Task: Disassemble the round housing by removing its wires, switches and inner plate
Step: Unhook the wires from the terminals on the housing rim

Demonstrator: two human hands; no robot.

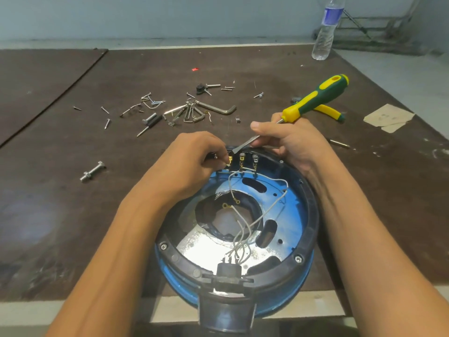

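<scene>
A bolt (93, 171) lies on the table (73, 227) at your far left, well apart from the work. The round housing (309, 215) sits open side up at the table's near edge, between your forearms, with its black neck overhanging toward you.

Your left hand (194, 156) is curled at the far rim, thumb and fingertips pinching a wire end (228, 164) just beside the leftmost of the three switches (242, 158). Pull that end straight off along the line of its tab, because sideways wiggling will likely bend the brass.

To the right, your right hand (294, 144) is wrapped round the shaft of the screwdriver (315, 98), thumb laid along the top and the flat tip down at the switch row. Use the blade only to lever gently at the connector. Brace that hand on the rim so a slip does not catch your left fingers, which are just beside the tip. The white wires (245, 229) loop over the blue inner plate (289, 210) to the black plug block (228, 269), so avoid tugging them taut.

Your left fingers cover the connector itself, so I cannot tell whether it is seated or already free — nor whether the blade truly touches anything. The switch bodies lie behind the rim, out of view, and glare on the plate's silver part could mask any screws there.
</scene>
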